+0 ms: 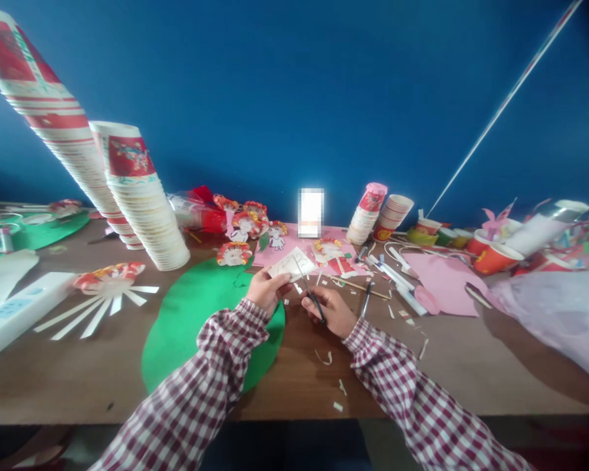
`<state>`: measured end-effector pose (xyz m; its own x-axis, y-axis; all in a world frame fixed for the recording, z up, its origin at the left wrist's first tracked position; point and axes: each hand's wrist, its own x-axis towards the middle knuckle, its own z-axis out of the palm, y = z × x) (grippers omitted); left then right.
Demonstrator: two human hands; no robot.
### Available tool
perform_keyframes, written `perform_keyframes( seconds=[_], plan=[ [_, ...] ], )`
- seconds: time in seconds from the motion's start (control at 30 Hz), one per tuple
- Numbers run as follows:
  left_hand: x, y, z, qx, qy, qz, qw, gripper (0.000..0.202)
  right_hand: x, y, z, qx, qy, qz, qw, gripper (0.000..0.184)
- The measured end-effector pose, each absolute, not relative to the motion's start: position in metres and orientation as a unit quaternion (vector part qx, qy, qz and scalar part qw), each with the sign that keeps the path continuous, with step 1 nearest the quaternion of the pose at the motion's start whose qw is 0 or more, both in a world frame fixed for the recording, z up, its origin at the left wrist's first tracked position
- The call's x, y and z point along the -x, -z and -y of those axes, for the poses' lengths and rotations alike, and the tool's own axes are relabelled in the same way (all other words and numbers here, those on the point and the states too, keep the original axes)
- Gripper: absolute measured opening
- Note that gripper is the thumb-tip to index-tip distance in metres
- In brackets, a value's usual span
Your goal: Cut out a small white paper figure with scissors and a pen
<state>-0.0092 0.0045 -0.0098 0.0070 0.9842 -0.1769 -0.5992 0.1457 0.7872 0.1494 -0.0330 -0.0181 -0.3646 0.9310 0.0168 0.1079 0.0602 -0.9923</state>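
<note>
My left hand (266, 291) grips a small piece of white paper (294, 263) with dark drawn lines on it, held above the table. A pair of scissors (313, 302) with dark handles is in my right hand (334, 309), its blades pointing up at the paper's right edge. Whether the blades are on the paper or just beside it is hard to see. Under my left forearm lies a green paper sheet (191, 327) with a rounded outline. White paper scraps (342, 387) are scattered on the table around my right hand.
Tall stacks of paper cups (142, 203) lean at the left; shorter cup stacks (366, 219) stand behind. A paper figure with white strips (112, 301) lies left. Pink paper (444, 281), a pen (366, 299) and red cups (495, 257) are at right. A blue wall (255, 98) rises behind.
</note>
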Motion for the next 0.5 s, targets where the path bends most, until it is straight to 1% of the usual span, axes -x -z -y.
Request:
perform_keyframes(
  seconds=[0.5],
  plan=[
    [0.01,0.0065,-0.003,-0.255,-0.601,-0.369,0.662,0.031,-0.1499,0.0199,0.0324,0.404,-0.546,0.63,0.376,0.029]
  ],
)
